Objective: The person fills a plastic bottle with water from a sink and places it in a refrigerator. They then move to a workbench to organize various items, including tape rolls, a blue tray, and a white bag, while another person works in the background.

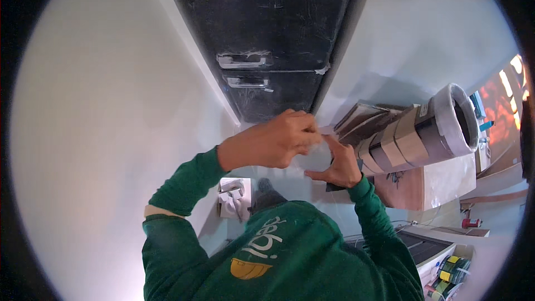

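Nearest: green sweatshirt, white lettering slanting down the chest, yellow dome-shaped emblem beneath it.

Left hand: fingers curled in, back of the hand up; whether anything is pinched in the tips, cannot tell. Right hand: thumb and fingers spread in a wide C, opening toward the left hand. Pale blur in the gap between the two; can't tell see-through material from background. Hands close together, mid-view.

Right side tight. Large wrapped roll just beside the right hand in this view, its hollow end toward upper right, rim sheathed in whitish film, brown bands round the body. Small pale label on its dark wrap, too small to read. Flat cardboard behind it; brown box below, near the right forearm.

Lower left, past the left sleeve: white box with a white object in it. Lower right: yellow-and-black bundles.

Farther, ahead: more room, up to a dusty dark two-door unit, two handles at the door split. Pale wall bounds the left.
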Motion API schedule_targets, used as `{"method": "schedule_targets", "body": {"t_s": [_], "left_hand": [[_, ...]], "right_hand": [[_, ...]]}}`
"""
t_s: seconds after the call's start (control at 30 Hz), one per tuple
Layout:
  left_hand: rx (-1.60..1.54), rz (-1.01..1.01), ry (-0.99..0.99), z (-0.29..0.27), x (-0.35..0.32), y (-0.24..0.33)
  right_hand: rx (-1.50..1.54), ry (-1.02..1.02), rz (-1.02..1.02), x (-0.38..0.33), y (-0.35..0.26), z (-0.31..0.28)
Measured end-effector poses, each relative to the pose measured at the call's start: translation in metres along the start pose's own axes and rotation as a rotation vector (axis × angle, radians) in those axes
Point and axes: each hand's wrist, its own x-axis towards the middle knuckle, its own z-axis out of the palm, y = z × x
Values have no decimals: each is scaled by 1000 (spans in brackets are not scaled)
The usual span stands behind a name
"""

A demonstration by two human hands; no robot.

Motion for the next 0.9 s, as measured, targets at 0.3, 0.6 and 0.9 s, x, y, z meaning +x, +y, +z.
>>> {"method": "schedule_targets", "body": {"t_s": [0.3,0.6,0.9], "left_hand": [[100,-577,109,-44,-83,-36],[74,-318,183,-73,-127,-80],[21,-1057,374,-35,-167,-79]], "right_hand": [[-99,-90,-74,96,-22,67],[145,-394,-230,165,-34,96],[40,-500,-391,209,-7,162]]}}
